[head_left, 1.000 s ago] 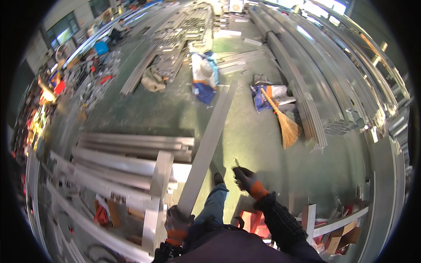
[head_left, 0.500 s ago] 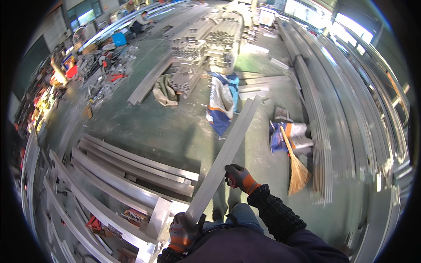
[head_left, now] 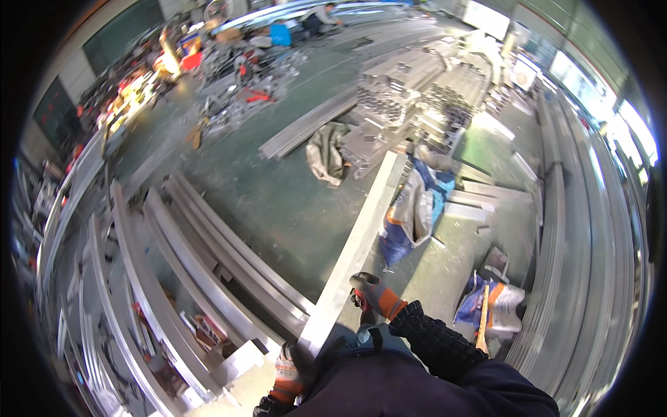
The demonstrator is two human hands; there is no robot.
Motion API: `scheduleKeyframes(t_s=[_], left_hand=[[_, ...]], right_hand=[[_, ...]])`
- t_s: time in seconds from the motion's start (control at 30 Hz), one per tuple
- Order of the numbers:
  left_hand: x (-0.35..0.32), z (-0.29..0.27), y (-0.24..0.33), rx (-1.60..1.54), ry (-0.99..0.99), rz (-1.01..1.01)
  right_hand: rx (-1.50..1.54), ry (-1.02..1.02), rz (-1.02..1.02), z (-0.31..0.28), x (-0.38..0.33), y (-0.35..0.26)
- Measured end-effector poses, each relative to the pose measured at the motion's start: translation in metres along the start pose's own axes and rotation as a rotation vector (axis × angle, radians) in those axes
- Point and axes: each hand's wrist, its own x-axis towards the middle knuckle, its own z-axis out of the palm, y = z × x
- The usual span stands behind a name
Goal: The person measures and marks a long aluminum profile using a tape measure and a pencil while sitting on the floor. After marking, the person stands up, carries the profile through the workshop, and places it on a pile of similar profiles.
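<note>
A long, straight silvery metal profile point(head_left: 356, 254) slants up and away from my waist, its far end in front of a white and blue woven sack point(head_left: 415, 208). My left hand point(head_left: 290, 370), in a grey and orange work glove, is closed around its near end. Beside the profile's right edge is my right hand point(head_left: 379, 295), gloved alike, with fingers curled. A small red and dark thing shows under those fingers; its kind is unclear. Whether the right hand touches the profile cannot be made out.
Long metal profiles point(head_left: 229, 260) lie on a rack at left. More profiles point(head_left: 556, 257) run along the right. Bundled profiles point(head_left: 410, 97) stand ahead, near a drab cloth sack point(head_left: 326, 154). At right lie another sack point(head_left: 504, 306) and a broom point(head_left: 483, 323). A person point(head_left: 321, 19) is far off.
My view has swung left, so the bundles and sacks sit farther right in the picture. The profile remains in my left hand, its upper face now brighter. My right hand stays beside it.
</note>
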Motion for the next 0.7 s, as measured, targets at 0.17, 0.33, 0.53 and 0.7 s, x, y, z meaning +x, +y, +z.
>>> scheduleKeyframes(t_s=[0.17,0.33,0.53,0.7], left_hand=[[0.065,0.006,-0.013,-0.022,-0.031,-0.104],[0.136,0.001,-0.031,-0.052,0.081,-0.205],[0.298,-0.038,-0.093,-0.109,0.125,-0.254],[0.462,-0.097,-0.204,-0.013,0.036,-0.260]], right_hand=[[0.059,-0.120,0.059,0.014,0.070,-0.058],[0.169,-0.201,0.007,0.025,0.203,-0.095],[-0.011,-0.213,0.107,0.066,0.366,-0.201],[0.090,-0.082,0.106,0.123,0.559,-0.260]])
